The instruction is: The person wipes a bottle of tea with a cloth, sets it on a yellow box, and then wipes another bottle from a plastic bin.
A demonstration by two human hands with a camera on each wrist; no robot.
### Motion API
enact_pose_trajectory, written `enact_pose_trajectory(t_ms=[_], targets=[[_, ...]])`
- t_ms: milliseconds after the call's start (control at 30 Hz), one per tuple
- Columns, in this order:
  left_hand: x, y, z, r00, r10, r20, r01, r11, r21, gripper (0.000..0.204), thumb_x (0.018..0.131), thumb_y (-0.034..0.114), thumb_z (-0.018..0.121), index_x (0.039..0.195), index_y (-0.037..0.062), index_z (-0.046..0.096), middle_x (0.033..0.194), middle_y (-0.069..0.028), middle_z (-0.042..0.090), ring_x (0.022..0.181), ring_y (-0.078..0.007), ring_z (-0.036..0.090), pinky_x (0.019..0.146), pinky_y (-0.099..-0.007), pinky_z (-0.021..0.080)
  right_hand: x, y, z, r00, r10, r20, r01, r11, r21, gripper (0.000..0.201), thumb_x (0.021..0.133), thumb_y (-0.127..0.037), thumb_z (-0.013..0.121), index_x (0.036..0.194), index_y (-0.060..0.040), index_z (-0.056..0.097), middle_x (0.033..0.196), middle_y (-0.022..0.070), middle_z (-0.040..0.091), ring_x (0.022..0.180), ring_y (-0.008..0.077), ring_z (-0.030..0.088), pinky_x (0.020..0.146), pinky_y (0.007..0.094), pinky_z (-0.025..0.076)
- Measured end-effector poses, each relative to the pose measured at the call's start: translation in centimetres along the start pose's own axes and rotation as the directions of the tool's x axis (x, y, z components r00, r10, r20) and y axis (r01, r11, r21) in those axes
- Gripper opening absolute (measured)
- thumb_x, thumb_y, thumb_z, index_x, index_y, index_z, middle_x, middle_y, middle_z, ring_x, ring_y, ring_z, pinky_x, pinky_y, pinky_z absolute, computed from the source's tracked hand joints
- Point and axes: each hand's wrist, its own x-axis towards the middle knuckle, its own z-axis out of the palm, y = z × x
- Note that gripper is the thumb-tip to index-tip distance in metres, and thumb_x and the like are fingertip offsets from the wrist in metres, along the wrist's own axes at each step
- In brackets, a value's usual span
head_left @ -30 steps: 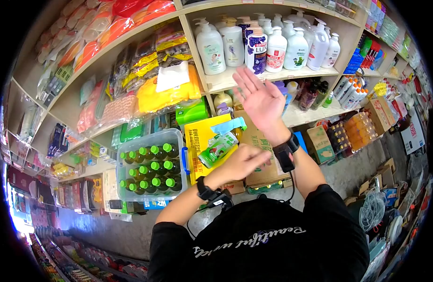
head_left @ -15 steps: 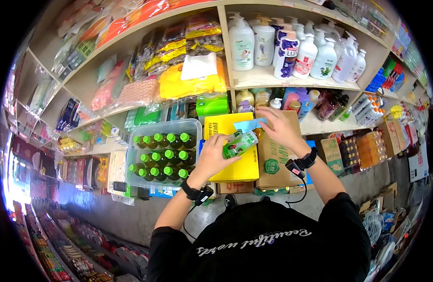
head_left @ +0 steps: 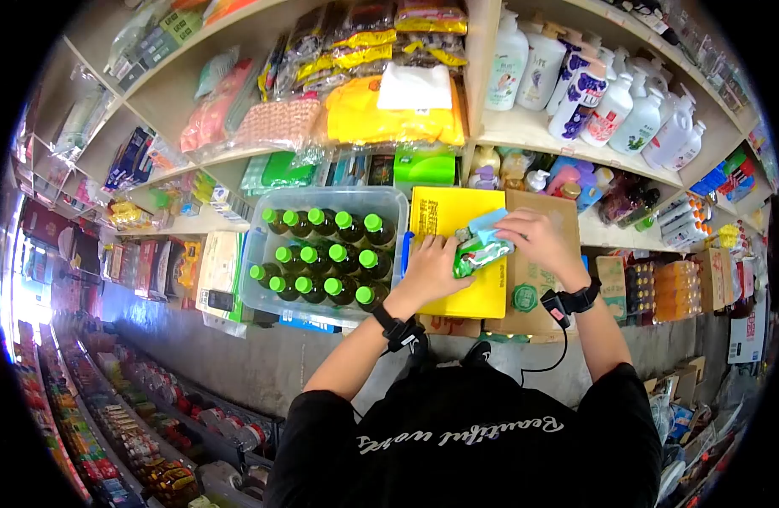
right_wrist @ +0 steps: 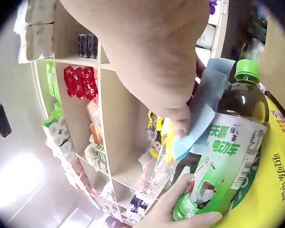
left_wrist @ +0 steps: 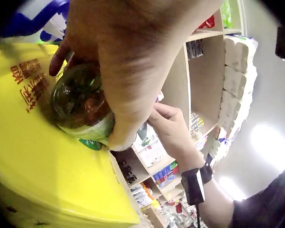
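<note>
A bottle with dark contents, a green cap and a green-and-white label (right_wrist: 228, 156) lies tilted over a yellow box (head_left: 440, 300). My left hand (head_left: 432, 271) grips its lower end, with the thumb across the label in the right wrist view. A light blue cloth (right_wrist: 204, 104) is pinched in my right hand (head_left: 537, 241), beside the bottle's neck and shoulder. In the left wrist view, the bottle's base (left_wrist: 78, 97) faces the camera, and the left hand hides much of its side.
Left of the yellow box stands a clear plastic tub (head_left: 258, 292) with a blue handle, holding several green-capped bottles. A brown carton (head_left: 550, 300) is on the right. Behind are shelves with pump bottles (head_left: 580, 97) and yellow packs (head_left: 381, 114).
My right hand has come down from a raised, spread position and taken the blue cloth. My left hand has closed round the bottle. The head view has shifted, so things appear further right.
</note>
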Motion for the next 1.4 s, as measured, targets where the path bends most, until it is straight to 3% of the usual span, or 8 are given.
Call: enact_pose_trajectory(t_ms=[167, 300, 400, 500, 767, 933, 1033, 1400], targets=[[0.1, -0.8, 0.9, 1.000, -0.010, -0.005, 0.010, 1.000, 0.002, 0.072, 0.073, 0.048, 0.087, 0.120, -0.0008, 0.062, 0.112, -0.0247, 0.067, 0.107, -0.0447, 0.063, 0.096, -0.0515, 0.050, -0.5, 0.3, 1.7, 0.991, -0.111, -0.072, 0.098, 0.983, -0.155, 0.020, 0.088, -0.016, 0.076, 0.106, -0.0068, 0.079, 0.108, 0.0088, 0.073, 0.106, 0.0297, 0.067, 0.091, 0.0410, 0.056], [0.3, -0.7, 0.7, 1.000, -0.025, 0.009, 0.025, 0.998, -0.056, 0.070, 0.074, 0.046, 0.087, 0.120, -0.0005, 0.062, 0.110, -0.0270, 0.068, 0.105, -0.0452, 0.063, 0.094, -0.0524, 0.050, -0.7, -0.1, 2.5, 0.986, -0.101, -0.134, 0.063, 0.964, -0.260, 0.022, 0.086, -0.016, 0.077, 0.106, -0.0086, 0.079, 0.109, 0.0074, 0.072, 0.109, 0.0292, 0.066, 0.095, 0.0420, 0.054], [0.3, -0.5, 0.1, 1.000, -0.026, 0.015, 0.027, 0.997, -0.066, 0.068, 0.074, 0.043, 0.087, 0.120, -0.0001, 0.062, 0.112, -0.0274, 0.068, 0.107, -0.0446, 0.063, 0.095, -0.0509, 0.051, -0.2, -0.1, 2.0, 0.993, -0.088, -0.075, 0.069, 0.971, -0.229, 0.023, 0.085, -0.013, 0.078, 0.105, -0.0027, 0.078, 0.110, 0.0098, 0.073, 0.107, 0.0315, 0.067, 0.093, 0.0434, 0.055], [0.2, 0.2, 0.0, 0.993, -0.102, 0.057, 0.106, 0.992, -0.061, 0.070, 0.073, 0.042, 0.088, 0.123, 0.0001, 0.062, 0.112, -0.0269, 0.068, 0.109, -0.0451, 0.063, 0.096, -0.0498, 0.051, -0.2, 1.9, 2.3, 0.986, -0.161, -0.052, 0.150, 0.975, -0.164, 0.023, 0.085, -0.015, 0.077, 0.107, -0.0093, 0.079, 0.109, 0.0072, 0.073, 0.108, 0.0292, 0.066, 0.095, 0.0420, 0.054], [-0.3, 2.7, -1.4, 0.920, -0.299, 0.254, 0.339, 0.931, -0.131, 0.079, 0.070, 0.043, 0.085, 0.130, -0.0014, 0.060, 0.120, -0.0265, 0.068, 0.115, -0.0439, 0.063, 0.100, -0.0464, 0.052, -1.2, 1.6, 2.1, 0.987, -0.163, -0.009, 0.162, 0.984, -0.079, 0.022, 0.088, -0.017, 0.076, 0.107, -0.0053, 0.078, 0.109, 0.0096, 0.074, 0.107, 0.0306, 0.067, 0.093, 0.0431, 0.055], [-1.0, 4.2, 0.1, 0.973, -0.231, 0.016, 0.230, 0.971, 0.058, 0.076, 0.068, 0.050, 0.089, 0.119, -0.0016, 0.069, 0.120, -0.0253, 0.068, 0.112, -0.0424, 0.064, 0.099, -0.0462, 0.053, -2.8, 1.0, 2.6, 0.987, -0.151, -0.054, 0.146, 0.985, -0.089, 0.024, 0.089, -0.018, 0.076, 0.109, -0.0077, 0.079, 0.110, 0.0082, 0.074, 0.106, 0.0289, 0.067, 0.090, 0.0419, 0.057], [-0.7, 4.5, 1.8, 0.975, -0.100, -0.199, 0.130, 0.982, 0.140, 0.064, 0.070, 0.050, 0.090, 0.108, 0.0018, 0.075, 0.107, -0.0203, 0.069, 0.101, -0.0371, 0.067, 0.090, -0.0446, 0.055, -3.0, 1.4, 3.4, 0.981, -0.168, -0.095, 0.155, 0.979, -0.132, 0.025, 0.089, -0.018, 0.076, 0.112, -0.0093, 0.078, 0.112, 0.0072, 0.073, 0.107, 0.0282, 0.068, 0.089, 0.0411, 0.057], [-0.7, 3.9, 1.9, 0.958, -0.242, -0.152, 0.246, 0.969, 0.009, 0.068, 0.066, 0.053, 0.092, 0.108, 0.0015, 0.076, 0.097, -0.0176, 0.071, 0.097, -0.0357, 0.069, 0.087, -0.0450, 0.057, -2.9, 0.7, 4.1, 0.979, -0.131, -0.156, 0.110, 0.985, -0.136, 0.021, 0.085, -0.014, 0.076, 0.105, -0.0096, 0.074, 0.105, 0.0069, 0.070, 0.102, 0.0295, 0.068, 0.090, 0.0426, 0.056]])
